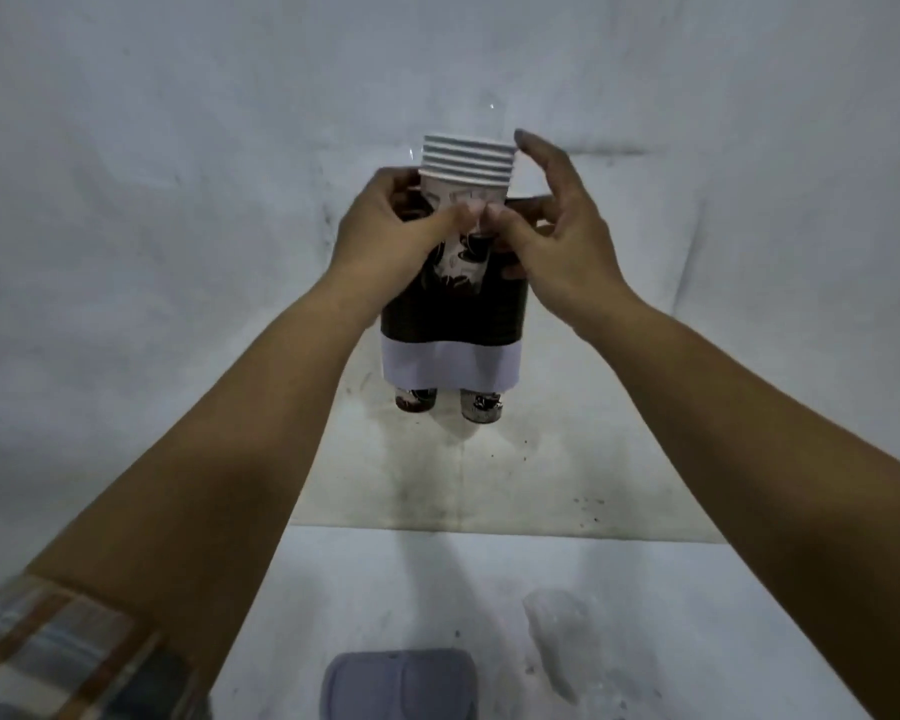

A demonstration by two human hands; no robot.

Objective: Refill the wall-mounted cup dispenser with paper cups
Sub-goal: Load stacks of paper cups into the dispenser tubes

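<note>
A stack of several paper cups (466,163), white rims on top and a dark printed pattern on the sides, stands partly inside the wall-mounted dispenser (453,314). The dispenser is dark with a white band along its bottom. Two cup bottoms (448,402) stick out below the band. My left hand (391,236) grips the stack from the left, thumb across its front. My right hand (546,226) holds it from the right, thumb pressed on the front and fingers raised beside the rims. The lower part of the stack is hidden inside the dispenser.
The dispenser hangs on a stained white wall (178,200). Below lies a white surface (385,589) with a crumpled clear plastic wrapper (557,631) on the right and a grey-blue rounded object (401,683) at the bottom edge.
</note>
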